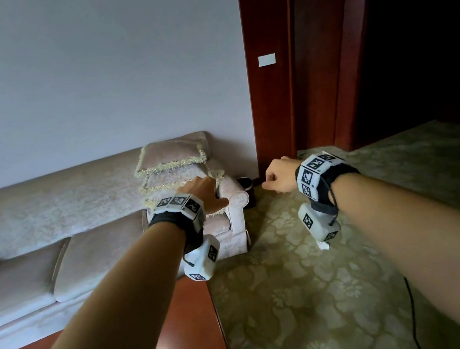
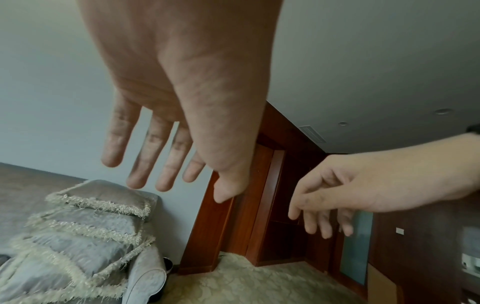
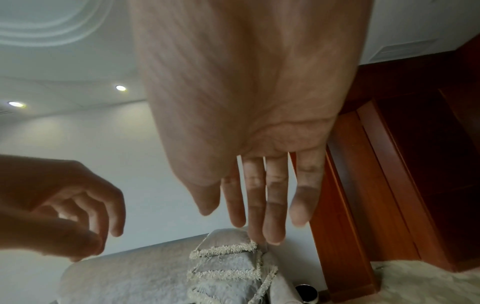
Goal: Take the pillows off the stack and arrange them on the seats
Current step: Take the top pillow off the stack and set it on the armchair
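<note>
A stack of beige fringed pillows (image 1: 174,158) sits on the right end of the pale sofa (image 1: 48,207), against its armrest (image 1: 237,200). My left hand (image 1: 211,195) hovers in front of the stack's lower pillows, fingers straight and spread, holding nothing. To the right of the armrest my right hand (image 1: 277,179) hangs in the air, also empty. The left wrist view shows the left hand (image 2: 182,185) above the pillows (image 2: 85,226). The right wrist view has the right hand (image 3: 241,218) with fingers straight, over the top pillow (image 3: 226,240).
Bare seat cushions (image 1: 100,253) run left of the stack. A dark bin (image 1: 245,185) stands beside the armrest. A red wooden door frame (image 1: 270,93) rises at the right. A reddish table (image 1: 192,329) lies below my left arm, patterned carpet (image 1: 328,279) under the right.
</note>
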Demonstrator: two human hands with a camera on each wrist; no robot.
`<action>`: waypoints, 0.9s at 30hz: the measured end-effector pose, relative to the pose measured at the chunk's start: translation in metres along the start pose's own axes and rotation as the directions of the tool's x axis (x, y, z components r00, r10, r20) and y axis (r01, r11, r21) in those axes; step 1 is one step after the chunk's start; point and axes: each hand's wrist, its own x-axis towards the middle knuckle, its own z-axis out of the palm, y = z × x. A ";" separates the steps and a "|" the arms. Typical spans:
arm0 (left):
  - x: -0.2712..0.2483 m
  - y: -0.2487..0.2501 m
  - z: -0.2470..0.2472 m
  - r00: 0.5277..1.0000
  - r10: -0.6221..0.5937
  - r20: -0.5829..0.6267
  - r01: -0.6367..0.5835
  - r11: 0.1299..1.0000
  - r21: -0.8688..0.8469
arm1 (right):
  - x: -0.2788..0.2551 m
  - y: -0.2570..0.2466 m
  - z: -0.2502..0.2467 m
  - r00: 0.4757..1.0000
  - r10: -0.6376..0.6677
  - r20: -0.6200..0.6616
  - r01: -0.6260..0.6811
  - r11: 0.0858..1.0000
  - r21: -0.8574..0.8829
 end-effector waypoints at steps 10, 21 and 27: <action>0.074 0.035 0.010 0.995 -0.082 0.064 0.080 0.996 0.031 | 0.054 0.065 -0.002 0.999 -0.048 0.016 0.048 0.999 0.011; 0.237 0.019 0.033 0.999 -0.001 0.035 0.002 1.000 -0.022 | 0.201 0.104 -0.034 0.994 -0.066 0.092 0.076 0.990 -0.116; 0.336 -0.041 0.014 0.998 -0.065 -0.005 0.065 0.998 -0.021 | 0.316 0.085 -0.064 0.996 -0.091 0.025 0.093 0.988 -0.123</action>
